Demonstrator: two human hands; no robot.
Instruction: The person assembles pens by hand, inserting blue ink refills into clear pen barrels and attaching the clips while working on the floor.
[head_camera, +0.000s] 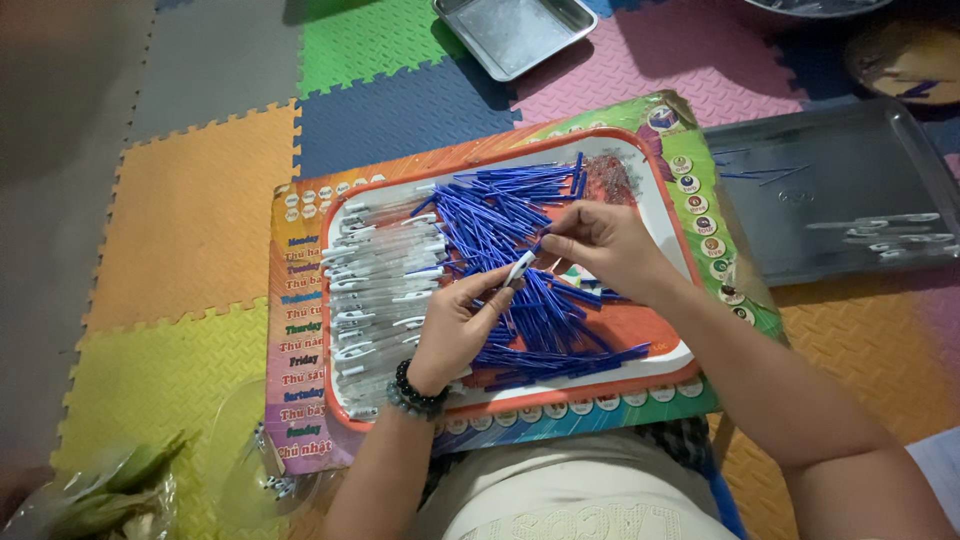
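The left hand (455, 325) is pinching a clear pen barrel (520, 268) at centre frame, over the red-rimmed tray (668, 215), while the right hand (600, 240), at one o'clock from it, is closing its fingertips on a thin blue refill (548, 238), apparently feeding it into the barrel. Both parts are looking light, stiff and slick, best held near their ends. Loose blue refills (500, 215) are crowding the tray's middle; clear barrels (385, 275) are lining its nine o'clock side. Open room is lying at three o'clock, toward the grey tray (800, 235).
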